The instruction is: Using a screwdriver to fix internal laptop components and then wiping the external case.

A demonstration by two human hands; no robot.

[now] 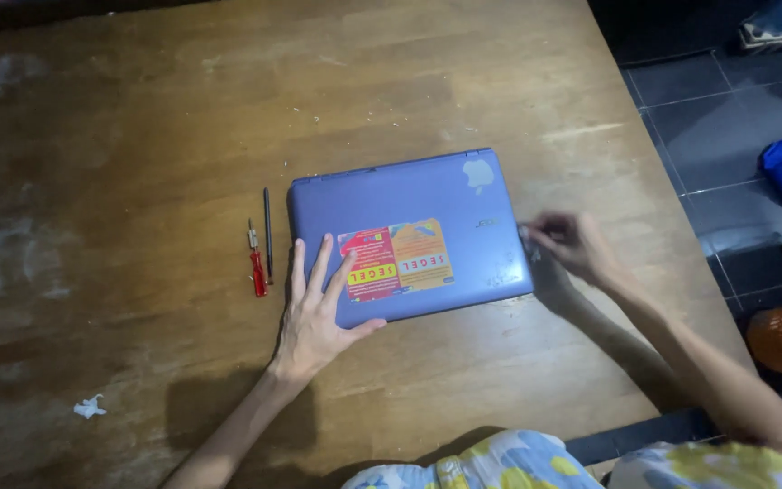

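Screwdrivers (258, 263) just left of laptop (409, 231)

Red screwdriver (257, 263) & dark pen (267, 234) side by side, white scrap (90, 407) bottom left.

Red/orange rect. label (396, 258) on laptop lid (427, 195).

A closed blue-grey laptop (409, 235) lay on the brown wooden bench (138, 136). The left hand (314, 312) rested flat on its near left corner; the right hand (572, 243) touched its right edge. Just left of it lay a thin dark rod (268, 234), then a red-handled screwdriver (256, 261). A small white paper scrap (90, 407) sat well apart, near left.
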